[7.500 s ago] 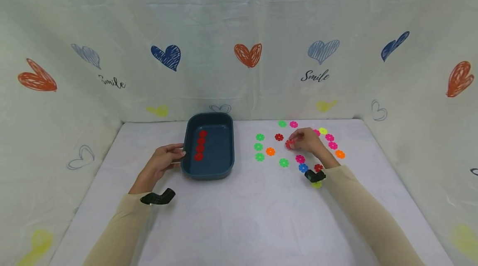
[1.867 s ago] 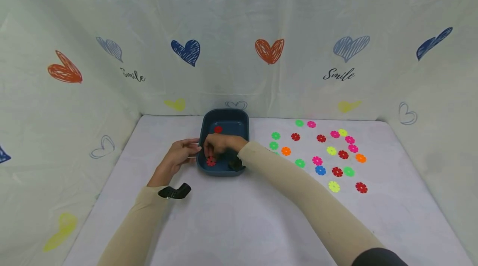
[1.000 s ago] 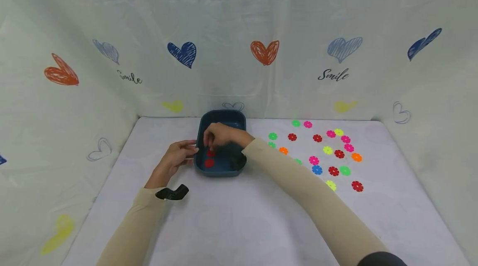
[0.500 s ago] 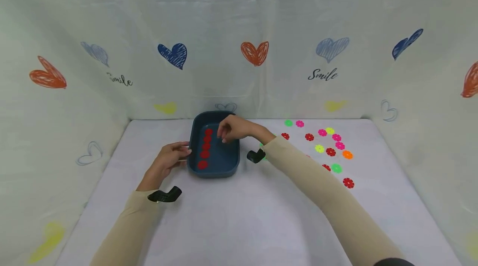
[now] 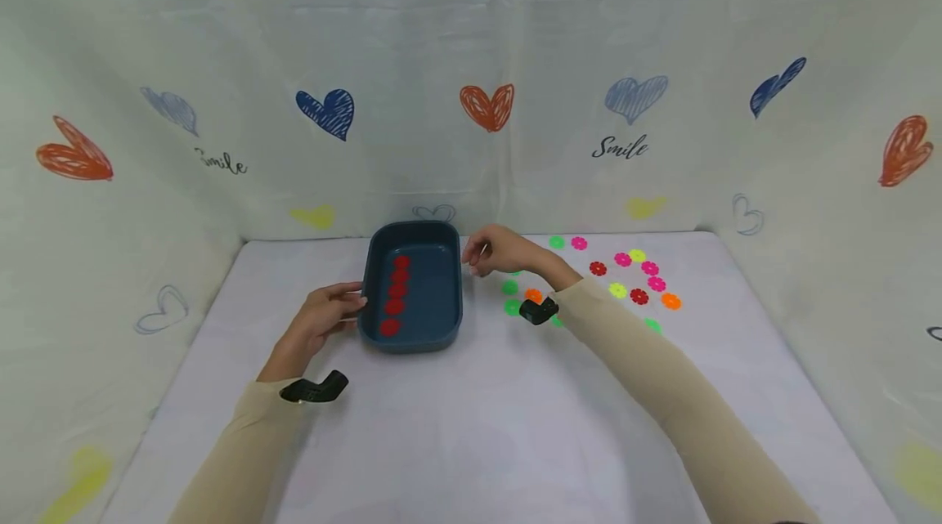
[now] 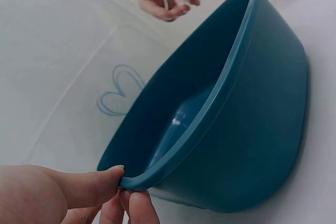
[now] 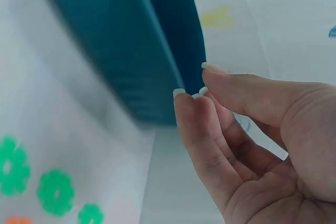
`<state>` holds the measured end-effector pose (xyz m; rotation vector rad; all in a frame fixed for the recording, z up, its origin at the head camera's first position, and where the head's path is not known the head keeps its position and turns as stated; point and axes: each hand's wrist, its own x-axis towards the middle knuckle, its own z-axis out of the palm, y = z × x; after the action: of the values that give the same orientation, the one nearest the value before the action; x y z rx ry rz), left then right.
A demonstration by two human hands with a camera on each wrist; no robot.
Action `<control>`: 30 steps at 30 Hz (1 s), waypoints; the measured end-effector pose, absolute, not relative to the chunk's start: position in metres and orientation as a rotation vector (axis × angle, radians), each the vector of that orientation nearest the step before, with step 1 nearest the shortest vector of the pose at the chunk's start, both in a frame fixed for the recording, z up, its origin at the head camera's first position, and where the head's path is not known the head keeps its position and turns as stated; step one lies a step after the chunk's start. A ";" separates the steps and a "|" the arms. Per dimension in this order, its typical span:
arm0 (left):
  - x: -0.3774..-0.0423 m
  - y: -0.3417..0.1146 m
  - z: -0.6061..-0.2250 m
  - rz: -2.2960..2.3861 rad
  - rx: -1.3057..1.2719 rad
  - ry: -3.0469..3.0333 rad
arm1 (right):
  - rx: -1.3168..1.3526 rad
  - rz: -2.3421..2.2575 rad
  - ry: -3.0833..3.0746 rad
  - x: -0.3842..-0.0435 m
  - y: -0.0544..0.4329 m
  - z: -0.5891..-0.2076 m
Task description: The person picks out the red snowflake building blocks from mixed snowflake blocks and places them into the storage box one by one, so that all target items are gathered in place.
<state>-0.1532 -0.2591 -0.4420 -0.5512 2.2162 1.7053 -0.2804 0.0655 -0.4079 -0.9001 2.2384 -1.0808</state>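
A dark blue plastic tub point(image 5: 434, 329) with a raised rim sits on the white-covered table. Inside it, several red flower-shaped discs point(image 5: 394, 306) form a lengthwise row left of centre. My left hand point(image 5: 324, 313) pinches the tub's left rim; in the left wrist view its thumb point(image 6: 97, 186) lies over the rim, with the fingers underneath. Just outside the tub's right wall is my right hand point(image 5: 502, 250), fingers loosely bent. The right wrist view shows this hand's thumb and fingertips apart, nothing between them, close by the tub point(image 7: 113, 40).
Right of the tub, flower discs lie scattered: green ones point(image 5: 510, 287), pink ones point(image 5: 650, 268), yellow ones point(image 5: 617, 290), red ones point(image 5: 639, 296) and an orange one point(image 5: 671, 302). My right sleeve point(image 5: 662, 385) covers part of this spread. A heart-printed white cloth point(image 5: 412, 33) stands behind the table.
Earlier my right hand held a red disc among the scattered ones. It then worked inside the tub, where the red row has gained a disc, and has since moved out rightward. My left hand stays on the rim.
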 end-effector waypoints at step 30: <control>-0.155 -0.260 -0.443 1.711 -0.558 2.199 | -0.213 -1.232 2.533 -0.289 0.173 -0.461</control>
<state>-0.1549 -0.2599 -0.4429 -0.5582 2.1993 1.7108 -0.2894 0.1732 -0.4607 -0.2132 2.5332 -1.2325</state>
